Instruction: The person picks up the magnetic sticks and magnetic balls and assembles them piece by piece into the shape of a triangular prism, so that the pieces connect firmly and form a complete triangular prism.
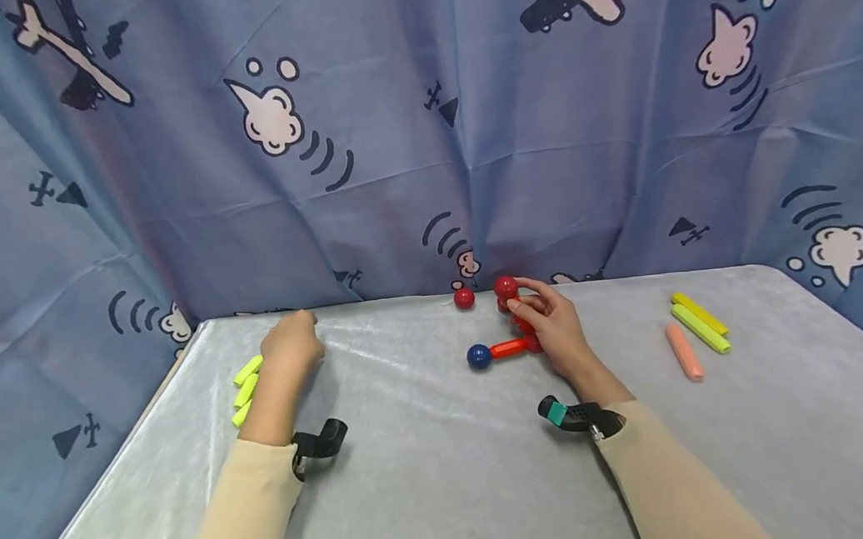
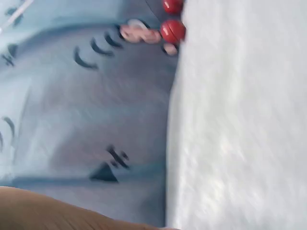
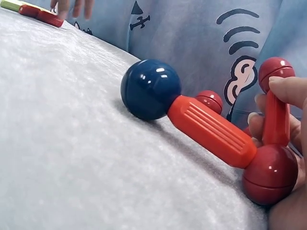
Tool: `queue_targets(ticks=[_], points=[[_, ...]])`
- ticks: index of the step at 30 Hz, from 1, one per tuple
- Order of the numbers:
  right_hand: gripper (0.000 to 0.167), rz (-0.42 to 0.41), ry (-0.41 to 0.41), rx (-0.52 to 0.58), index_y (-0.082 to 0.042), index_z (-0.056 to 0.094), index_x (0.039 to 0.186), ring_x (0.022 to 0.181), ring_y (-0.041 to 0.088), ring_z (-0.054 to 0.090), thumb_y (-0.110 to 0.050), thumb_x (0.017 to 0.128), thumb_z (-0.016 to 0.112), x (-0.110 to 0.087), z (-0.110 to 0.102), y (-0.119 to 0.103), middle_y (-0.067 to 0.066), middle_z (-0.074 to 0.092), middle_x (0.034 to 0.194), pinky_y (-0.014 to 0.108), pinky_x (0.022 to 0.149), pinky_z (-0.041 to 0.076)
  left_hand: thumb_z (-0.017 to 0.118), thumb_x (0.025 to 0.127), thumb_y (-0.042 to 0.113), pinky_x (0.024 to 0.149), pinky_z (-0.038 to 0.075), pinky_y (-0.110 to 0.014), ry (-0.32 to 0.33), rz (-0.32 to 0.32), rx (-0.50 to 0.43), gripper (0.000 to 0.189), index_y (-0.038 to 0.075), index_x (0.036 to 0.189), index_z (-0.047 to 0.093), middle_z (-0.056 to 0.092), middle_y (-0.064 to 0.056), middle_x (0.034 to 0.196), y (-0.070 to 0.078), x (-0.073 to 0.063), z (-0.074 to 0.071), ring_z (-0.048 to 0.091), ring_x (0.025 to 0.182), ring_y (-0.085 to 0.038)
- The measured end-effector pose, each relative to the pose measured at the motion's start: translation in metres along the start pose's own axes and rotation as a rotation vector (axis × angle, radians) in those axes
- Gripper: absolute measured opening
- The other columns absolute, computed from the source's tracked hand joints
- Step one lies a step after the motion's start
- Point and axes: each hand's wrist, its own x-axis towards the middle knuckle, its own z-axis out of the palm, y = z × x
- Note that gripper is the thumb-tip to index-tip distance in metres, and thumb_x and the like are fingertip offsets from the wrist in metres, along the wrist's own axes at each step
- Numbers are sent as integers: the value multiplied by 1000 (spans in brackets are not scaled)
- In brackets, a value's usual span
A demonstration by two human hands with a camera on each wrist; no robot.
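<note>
My right hand [image 1: 556, 328] grips an upright red building rod [image 3: 277, 120], thumb near its top red ball [image 1: 505, 287]. At the rod's foot is another red ball [image 3: 270, 175]. From there an orange-red rod [image 1: 508, 348] runs left along the table to a blue ball [image 1: 478, 356]. A separate red ball [image 1: 464, 298] lies behind, by the table's back edge. At the far left is my left hand [image 1: 291, 343], its fingers hidden in the head view. In the right wrist view its fingers [image 3: 76, 7] hang loosely above red rods [image 3: 48, 18]; contact is unclear.
Several yellow-green rods [image 1: 245, 391] lie beside my left forearm. To the right lie a yellow rod [image 1: 700, 314], a yellow-green rod [image 1: 700, 328] and a salmon rod [image 1: 684, 352]. A patterned blue curtain [image 1: 377, 140] hangs behind the white-covered table [image 1: 415, 471].
</note>
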Motion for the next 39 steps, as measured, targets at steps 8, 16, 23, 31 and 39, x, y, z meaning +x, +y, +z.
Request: queue_targets(ticks=[8, 16, 23, 31, 39], points=[[49, 5, -14, 43, -11, 54, 144, 89, 9, 70, -22, 98, 68, 1, 1, 0, 8, 75, 110, 13, 83, 54, 50, 93, -3, 94, 55, -56, 70, 23, -89, 30, -8, 118, 66, 65, -31, 123, -13, 8, 10, 65, 114, -46], [51, 38, -86, 154, -11, 52, 146, 78, 5, 71, -14, 98, 67, -5, 17, -8, -14, 67, 90, 23, 78, 61, 72, 91, 7, 74, 59, -32, 151, 275, -574, 26, 2, 117, 74, 76, -15, 111, 43, 3, 32, 74, 99, -29], [54, 74, -169, 243, -13, 46, 151, 85, 10, 69, -9, 99, 63, -12, 43, -18, -4, 61, 101, 29, 79, 62, 75, 90, 10, 82, 61, -37, 136, 395, -814, 25, 8, 116, 75, 75, -10, 114, 83, -8, 57, 72, 106, -28], [52, 53, -221, 260, -12, 44, 151, 87, 10, 70, -11, 101, 60, -13, 44, -17, 1, 61, 107, 28, 80, 62, 74, 89, 2, 91, 61, -38, 110, 504, -826, 29, 0, 118, 73, 77, -15, 111, 94, -11, 70, 74, 103, -29], [52, 16, -234, 249, -11, 48, 149, 87, 11, 72, -9, 99, 62, -14, 44, -16, 1, 63, 108, 26, 81, 61, 80, 86, 9, 89, 61, -38, 52, 471, -749, 38, -1, 121, 71, 76, -16, 112, 94, -12, 75, 74, 99, -28]])
